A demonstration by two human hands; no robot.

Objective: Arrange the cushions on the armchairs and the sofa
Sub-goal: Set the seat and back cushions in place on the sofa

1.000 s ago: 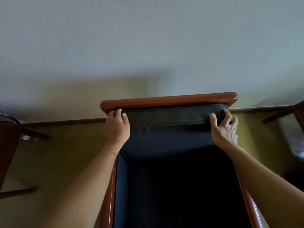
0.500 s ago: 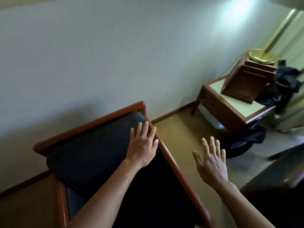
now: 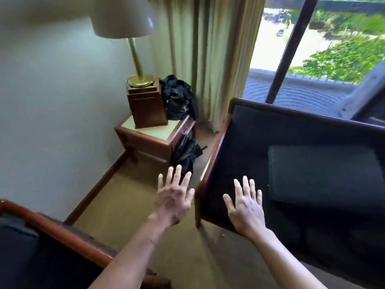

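Both hands have left the first armchair (image 3: 41,236); left hand (image 3: 174,200) and right hand (image 3: 245,207), spread and empty, reach toward the next seat's flat-lying cushion (image 3: 325,174) beyond the right fingertips.

A side table (image 3: 145,130) stands in the corner between two armchairs, one lower left (image 3: 52,228), one right (image 3: 212,163). A lamp (image 3: 135,59) stands on the table. A cushion (image 3: 325,174) lies in the right armchair.
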